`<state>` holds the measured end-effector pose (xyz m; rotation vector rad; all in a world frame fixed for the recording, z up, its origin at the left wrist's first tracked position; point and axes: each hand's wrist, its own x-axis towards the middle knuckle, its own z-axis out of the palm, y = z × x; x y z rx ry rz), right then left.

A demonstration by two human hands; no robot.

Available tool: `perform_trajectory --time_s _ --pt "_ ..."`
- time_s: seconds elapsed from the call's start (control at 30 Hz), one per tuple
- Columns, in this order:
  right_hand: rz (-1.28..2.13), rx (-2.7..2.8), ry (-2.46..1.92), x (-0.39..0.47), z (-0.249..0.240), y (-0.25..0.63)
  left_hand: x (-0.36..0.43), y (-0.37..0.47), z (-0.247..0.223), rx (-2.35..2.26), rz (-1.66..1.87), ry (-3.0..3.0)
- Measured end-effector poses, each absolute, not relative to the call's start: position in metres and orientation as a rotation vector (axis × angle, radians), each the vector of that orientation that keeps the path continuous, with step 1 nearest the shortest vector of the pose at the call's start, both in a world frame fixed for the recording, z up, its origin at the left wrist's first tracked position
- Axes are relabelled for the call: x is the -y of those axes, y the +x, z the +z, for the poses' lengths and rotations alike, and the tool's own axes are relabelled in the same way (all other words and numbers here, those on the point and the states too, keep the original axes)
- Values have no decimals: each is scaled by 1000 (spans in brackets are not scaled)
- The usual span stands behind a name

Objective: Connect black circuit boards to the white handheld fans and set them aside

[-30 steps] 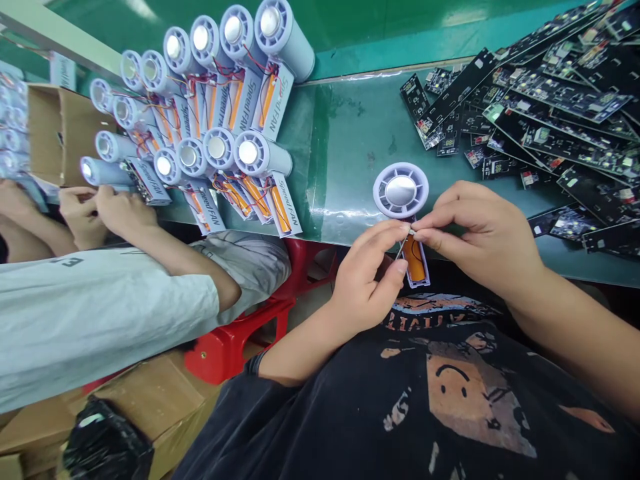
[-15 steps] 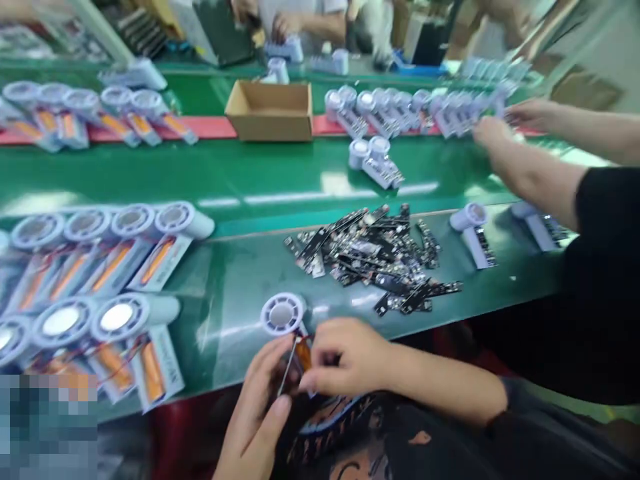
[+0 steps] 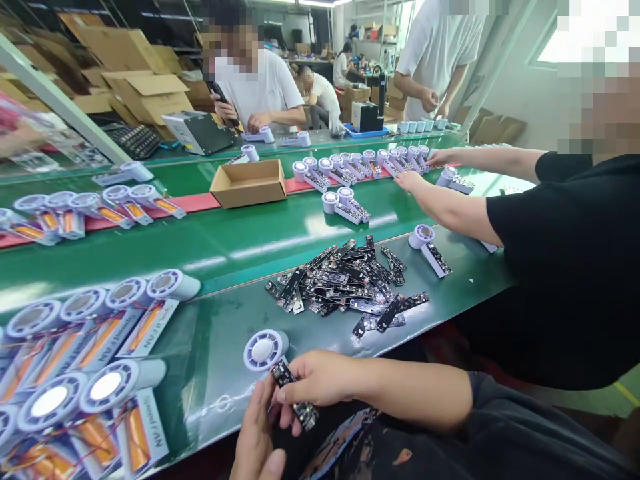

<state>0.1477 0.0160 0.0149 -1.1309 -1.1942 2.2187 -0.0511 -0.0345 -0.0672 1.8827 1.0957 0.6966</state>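
Observation:
My right hand [image 3: 317, 380] grips a narrow black circuit board [image 3: 295, 397], thumb on its upper face. The board lies over the handle of a pale lilac handheld fan [image 3: 263, 350], hiding most of that handle. The fan's round head rests near the table's front edge. Beside the handle is my left hand [image 3: 257, 433], its fingers stretched along the side and its thumb apart; whether the fingertips touch the handle is hidden. Beyond my hands lies a pile of similar circuit boards [image 3: 345, 280].
Fans with orange batteries [image 3: 145, 327] stand in rows at left. A green conveyor belt [image 3: 215, 240] carries an open cardboard box [image 3: 249, 183] and more fans [image 3: 357, 167]. At right, a co-worker's arms [image 3: 450, 207] reach over the belt. Other people work across it.
The view has tilted upward. The circuit board, earlier seen edge-on with the orange battery showing, now lies face up over the handle. My left thumb has moved away from it.

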Motion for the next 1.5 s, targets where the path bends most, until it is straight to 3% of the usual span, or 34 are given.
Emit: perform_trajectory --time_s 0.17,0.47,0.67,1.23,1.5 --pt "2310 910 -1137 -20 26 139 16 -46 -45 -1291 870 1962" --pt "2342 808 -1104 -10 24 130 -31 -51 -5 -1272 699 2267" --pt "2292 804 -1124 -12 15 143 -21 -53 -4 -1443 875 2478" --pt "2307 723 -1066 -13 6 158 -32 -60 29 -1327 503 2583" --pt "2287 744 -1065 -13 6 158 -45 -51 38 -1305 570 2409"
